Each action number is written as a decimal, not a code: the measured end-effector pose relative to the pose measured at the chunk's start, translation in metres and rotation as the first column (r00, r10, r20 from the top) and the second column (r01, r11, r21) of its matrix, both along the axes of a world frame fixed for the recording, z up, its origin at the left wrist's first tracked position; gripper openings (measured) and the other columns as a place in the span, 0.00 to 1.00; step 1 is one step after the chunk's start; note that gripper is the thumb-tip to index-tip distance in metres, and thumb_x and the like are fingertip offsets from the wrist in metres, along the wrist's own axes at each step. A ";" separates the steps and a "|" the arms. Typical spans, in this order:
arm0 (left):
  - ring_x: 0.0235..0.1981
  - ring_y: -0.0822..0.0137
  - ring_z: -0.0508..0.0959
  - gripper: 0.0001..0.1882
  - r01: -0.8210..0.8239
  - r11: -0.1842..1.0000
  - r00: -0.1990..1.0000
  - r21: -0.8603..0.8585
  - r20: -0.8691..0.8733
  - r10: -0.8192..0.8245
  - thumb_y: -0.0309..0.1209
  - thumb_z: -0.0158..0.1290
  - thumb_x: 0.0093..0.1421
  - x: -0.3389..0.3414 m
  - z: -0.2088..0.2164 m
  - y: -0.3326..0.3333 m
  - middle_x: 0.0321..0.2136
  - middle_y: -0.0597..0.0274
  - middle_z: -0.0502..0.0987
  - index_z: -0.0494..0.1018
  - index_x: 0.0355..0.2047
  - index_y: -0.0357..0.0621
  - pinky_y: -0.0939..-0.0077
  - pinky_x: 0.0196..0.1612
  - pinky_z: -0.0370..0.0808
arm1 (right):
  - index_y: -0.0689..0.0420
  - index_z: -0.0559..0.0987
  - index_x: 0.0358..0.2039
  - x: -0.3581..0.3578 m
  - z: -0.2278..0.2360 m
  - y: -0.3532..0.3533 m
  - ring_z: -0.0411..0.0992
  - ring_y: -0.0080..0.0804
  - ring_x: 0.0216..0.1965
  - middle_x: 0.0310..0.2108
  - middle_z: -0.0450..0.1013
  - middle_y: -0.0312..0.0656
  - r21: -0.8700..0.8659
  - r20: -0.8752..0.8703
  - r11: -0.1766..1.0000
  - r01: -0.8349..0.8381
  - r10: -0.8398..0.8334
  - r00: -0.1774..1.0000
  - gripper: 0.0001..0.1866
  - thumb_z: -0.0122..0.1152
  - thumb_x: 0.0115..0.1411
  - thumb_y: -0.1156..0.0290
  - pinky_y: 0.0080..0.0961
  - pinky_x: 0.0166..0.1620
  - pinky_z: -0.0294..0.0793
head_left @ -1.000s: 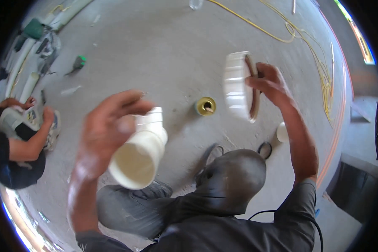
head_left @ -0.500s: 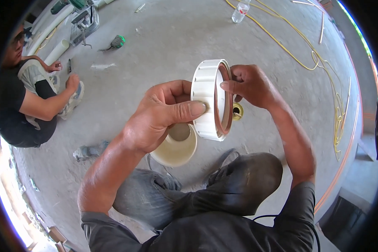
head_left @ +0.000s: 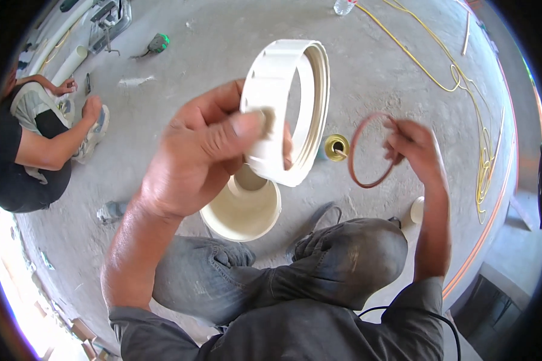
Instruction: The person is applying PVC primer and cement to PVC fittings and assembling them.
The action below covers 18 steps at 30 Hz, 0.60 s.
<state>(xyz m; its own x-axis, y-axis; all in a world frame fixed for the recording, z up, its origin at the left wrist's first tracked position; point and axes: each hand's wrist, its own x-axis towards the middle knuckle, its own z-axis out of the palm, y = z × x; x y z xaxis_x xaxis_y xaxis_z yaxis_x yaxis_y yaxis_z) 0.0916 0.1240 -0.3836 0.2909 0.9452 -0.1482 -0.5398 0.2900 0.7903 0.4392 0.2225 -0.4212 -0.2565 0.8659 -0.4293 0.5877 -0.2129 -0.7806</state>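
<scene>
Gripped by its wall in my left hand (head_left: 205,141) is a white threaded plastic ring collar (head_left: 274,78), held up and tilted, its threads showing on the inner side. Between the thumb and fingers of my right hand (head_left: 412,144) is a thin reddish-brown rubber ring (head_left: 353,159), hanging apart from the collar. A small open round tin (head_left: 329,139) with a stick in it stands on the floor between my hands. Below my left hand sits a cream-coloured pipe fitting (head_left: 241,219), its wide mouth upward, partly hidden by the hand.
A person (head_left: 42,138) squats at the left near a white pipe (head_left: 75,60). On the concrete floor lie a tape measure (head_left: 159,43), a yellow hose (head_left: 412,51) at the right and a grey tool (head_left: 111,212) beside my left forearm. A plastic bottle (head_left: 344,6) stands far ahead.
The rubber ring has come out of the collar and moved right and down with my right hand. My left hand has raised the collar and shifted it slightly left.
</scene>
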 end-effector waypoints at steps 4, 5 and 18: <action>0.27 0.70 0.72 0.26 -0.084 0.996 0.980 0.007 0.182 0.081 0.42 0.49 0.67 -0.002 0.004 0.005 0.26 0.62 0.72 0.65 0.53 0.29 0.72 0.39 0.72 | 0.66 0.76 0.48 0.117 -0.091 -0.027 0.75 0.25 0.21 0.23 0.75 0.40 -0.148 0.145 0.976 0.158 -0.137 0.980 0.16 0.56 0.58 0.80 0.21 0.22 0.73; 0.22 0.73 0.67 0.28 -0.155 0.986 0.977 -0.061 0.135 0.162 0.44 0.52 0.66 0.002 0.003 0.004 0.22 0.66 0.68 0.64 0.53 0.30 0.74 0.36 0.71 | 0.68 0.76 0.48 0.153 -0.126 -0.041 0.74 0.26 0.19 0.21 0.74 0.40 -0.185 0.238 0.977 0.101 -0.055 0.970 0.17 0.56 0.57 0.80 0.22 0.21 0.73; 0.21 0.69 0.71 0.32 -0.236 0.960 0.967 -0.149 0.065 0.248 0.46 0.43 0.63 -0.005 0.000 -0.011 0.26 0.57 0.72 0.64 0.55 0.27 0.71 0.29 0.75 | 0.59 0.79 0.49 0.191 -0.294 -0.117 0.77 0.50 0.43 0.42 0.77 0.54 -0.043 0.535 0.925 -0.379 0.341 0.773 0.26 0.67 0.47 0.64 0.39 0.47 0.76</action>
<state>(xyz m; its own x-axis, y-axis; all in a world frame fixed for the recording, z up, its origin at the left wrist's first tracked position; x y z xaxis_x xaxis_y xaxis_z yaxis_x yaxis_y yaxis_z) 0.0862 0.1130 -0.3839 0.0731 0.9606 -0.2681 -0.6690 0.2466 0.7012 0.6305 0.1058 -0.7147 -0.3076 0.7859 -0.5364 0.9323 0.1362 -0.3350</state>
